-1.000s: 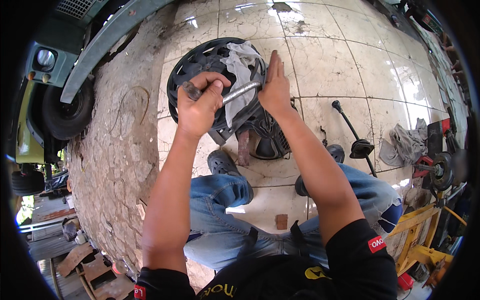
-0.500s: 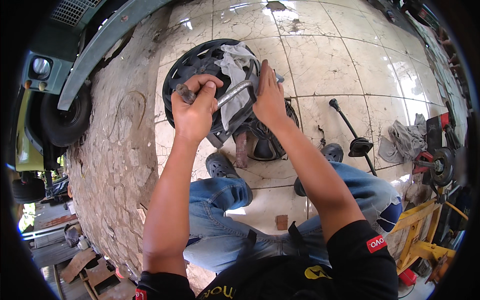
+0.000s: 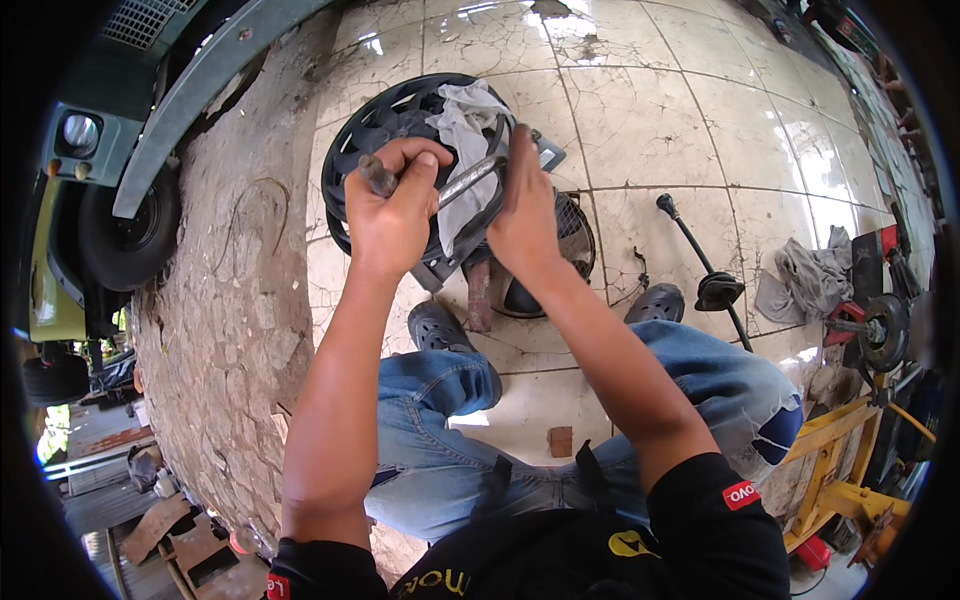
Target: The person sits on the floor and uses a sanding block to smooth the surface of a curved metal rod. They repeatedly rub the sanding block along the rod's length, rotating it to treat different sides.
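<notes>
A bent metal bar [image 3: 472,181] is gripped in my left hand [image 3: 393,215]; its knobbly brown end [image 3: 378,178] sticks out past the thumb. Straight fingers, held together and pointing away, form the edge-on shape of my right hand [image 3: 525,220] beside the bar's bend and a dark curved part, whose contact with the palm is hidden. Under both hands lies a round black fan-like housing [image 3: 345,150] with blades inside. A pale rag [image 3: 470,110] is draped over its right side. Nearer me, a second black caged fan part [image 3: 575,235] rests on the tiles behind my right wrist.
A reddish-brown block [image 3: 480,300] stands by my left shoe. To the right lie a black rod with a disc [image 3: 717,290] and a grey cloth [image 3: 815,280]. A yellow metal frame [image 3: 830,470] is at the lower right. A vehicle's tyre [image 3: 130,230] is at the left.
My right hand has shifted slightly left and turned more edge-on, and the bar's far end has moved with it. The left hand keeps its grip, moved slightly.
</notes>
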Motion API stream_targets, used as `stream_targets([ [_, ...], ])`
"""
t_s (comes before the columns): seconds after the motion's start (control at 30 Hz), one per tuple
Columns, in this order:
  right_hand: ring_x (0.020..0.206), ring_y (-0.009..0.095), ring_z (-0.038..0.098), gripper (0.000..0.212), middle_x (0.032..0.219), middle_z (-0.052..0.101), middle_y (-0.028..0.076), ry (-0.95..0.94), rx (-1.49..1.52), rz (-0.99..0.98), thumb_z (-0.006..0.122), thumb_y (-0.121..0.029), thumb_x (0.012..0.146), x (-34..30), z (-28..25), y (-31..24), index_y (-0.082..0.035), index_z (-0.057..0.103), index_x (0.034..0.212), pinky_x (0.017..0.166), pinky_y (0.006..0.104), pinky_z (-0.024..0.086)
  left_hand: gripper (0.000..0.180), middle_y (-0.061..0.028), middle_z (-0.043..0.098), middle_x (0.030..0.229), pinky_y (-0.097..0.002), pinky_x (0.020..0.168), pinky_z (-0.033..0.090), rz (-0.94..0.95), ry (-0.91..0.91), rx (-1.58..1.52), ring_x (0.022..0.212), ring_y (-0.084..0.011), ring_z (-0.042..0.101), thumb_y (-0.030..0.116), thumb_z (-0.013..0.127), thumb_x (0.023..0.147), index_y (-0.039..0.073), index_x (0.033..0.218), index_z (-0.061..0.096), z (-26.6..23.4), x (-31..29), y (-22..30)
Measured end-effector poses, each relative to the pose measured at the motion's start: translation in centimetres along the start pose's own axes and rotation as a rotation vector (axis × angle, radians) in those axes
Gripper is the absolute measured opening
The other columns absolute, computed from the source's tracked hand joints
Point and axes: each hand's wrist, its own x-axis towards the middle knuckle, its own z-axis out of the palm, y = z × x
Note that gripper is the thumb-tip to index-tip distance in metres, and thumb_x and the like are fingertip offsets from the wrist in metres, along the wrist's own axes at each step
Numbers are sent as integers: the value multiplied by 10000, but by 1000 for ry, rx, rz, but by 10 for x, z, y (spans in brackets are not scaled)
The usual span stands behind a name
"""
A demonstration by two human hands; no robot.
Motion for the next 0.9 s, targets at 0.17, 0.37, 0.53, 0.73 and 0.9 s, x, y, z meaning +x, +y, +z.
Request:
stream_targets([
  [0.17, 1438, 373, 303, 850, 1551, 286, 228, -215, -92, 144, 572, -8, 815, 35, -3, 16, 18, 121, 1535, 1104, 559, 324, 160, 14, 440, 558, -260, 549, 394, -9, -44, 0, 472, -56, 369, 81, 541, 961, -52, 939, 627, -7, 2, 1],
  [0.37, 1407, 416, 334, 864, 1486, 351, 279, 31, -29, -28, 551, 43, 772, 17, -8, 12, 42, 125, 1524, 1080, 570, 332, 159, 12, 428, 541, -259, 545, 390, 14, -15, 4, 464, -58, 364, 73, 524, 969, -52, 945, 619, -8, 1, -1],
  [0.53, 1336, 468, 398, 911, 1444, 389, 307, 6, 132, -72, 574, 25, 724, 15, 14, 21, 40, 133, 1521, 1041, 532, 389, 132, -5, 521, 617, -239, 513, 358, 21, -144, -167, 507, -58, 426, 48, 559, 944, -43, 922, 652, -21, 7, -9],
  [0.73, 1237, 515, 469, 873, 1387, 422, 369, 91, 200, 131, 494, 106, 703, 8, -17, 38, 83, 144, 1502, 1021, 475, 430, 140, 14, 462, 580, -255, 545, 381, 42, -134, -150, 496, -61, 387, 72, 555, 953, -43, 953, 636, -33, 7, -13],
  [0.9, 1393, 451, 334, 876, 1497, 313, 331, 165, 221, -41, 458, 104, 663, -50, 20, 5, 85, 202, 1500, 1109, 509, 331, 172, 14, 406, 550, -281, 576, 401, -18, -28, -173, 476, -71, 343, 74, 514, 948, -56, 940, 626, -55, 15, -18],
])
